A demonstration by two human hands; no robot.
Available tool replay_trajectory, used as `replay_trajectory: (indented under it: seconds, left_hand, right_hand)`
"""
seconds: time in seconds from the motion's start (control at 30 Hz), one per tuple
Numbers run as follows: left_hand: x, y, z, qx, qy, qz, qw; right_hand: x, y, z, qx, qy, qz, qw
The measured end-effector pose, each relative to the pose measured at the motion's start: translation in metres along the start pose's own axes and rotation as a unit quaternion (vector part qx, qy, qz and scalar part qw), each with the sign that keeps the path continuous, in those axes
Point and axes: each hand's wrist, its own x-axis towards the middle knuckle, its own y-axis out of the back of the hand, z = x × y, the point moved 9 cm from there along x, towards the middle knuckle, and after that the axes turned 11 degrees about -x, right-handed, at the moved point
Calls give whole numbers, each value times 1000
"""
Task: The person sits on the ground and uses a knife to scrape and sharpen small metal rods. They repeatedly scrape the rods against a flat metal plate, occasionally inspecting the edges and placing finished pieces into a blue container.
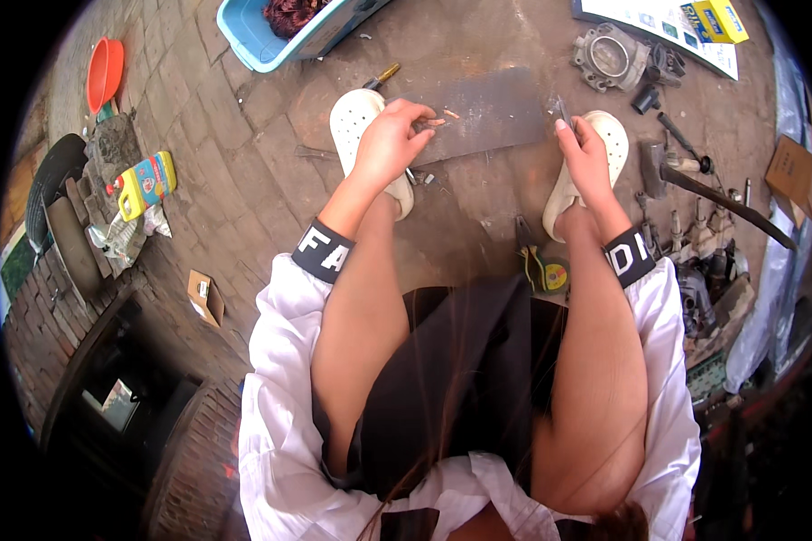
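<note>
My left hand (390, 142) hovers over the left end of a dark flat metal plate (496, 113), thumb and fingers apart. A small copper-coloured piece (436, 123) is right at its fingertips; whether they touch it I cannot tell. Another copper-coloured piece (451, 114) lies just beyond on the plate. By the plate's right end, my right hand (586, 155) is closed, with a thin grey metal tool (563, 110) poking up past the thumb. Its exact kind is unclear, and the fingers hide the lower part.
Beyond the plate stands a blue tub (253, 50) of dark reddish, tangled material. Pliers (528, 248) and a tape measure (556, 276) lie between my feet. A hammer (654, 169), a metal housing (607, 59) and several parts are at right. A yellow jug (144, 185) stands left.
</note>
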Motion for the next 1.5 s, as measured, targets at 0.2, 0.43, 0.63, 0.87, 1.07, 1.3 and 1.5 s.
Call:
replay_trajectory:
  seconds: [0.2,0.43,0.63,0.87,1.07,1.3,1.5]
  left_hand:
    - [19,-15,11,89,-97,29,991]
    - [14,-17,36,61,-157,42,985]
    - [-28,5,117,85,-398,85,910]
    - [-46,19,134,32,-440,101,892]
    - [-36,25,121,-192,-206,59,958]
    - [-34,3,92,-424,96,-74,897]
    - [-36,-8,81,-418,134,-100,893]
  right_hand:
    - [-2,-24,-16,-24,52,-24,998]
    - [-16,-59,-41,24,-85,-154,984]
    - [-42,-76,-85,213,-150,-274,926]
    - [-47,-52,-132,113,-12,-193,975]
    - [-51,-39,-153,27,113,-101,988]
    - [-56,-37,-162,-2,136,-90,987]
    - [-51,-43,-148,-15,103,-103,989]
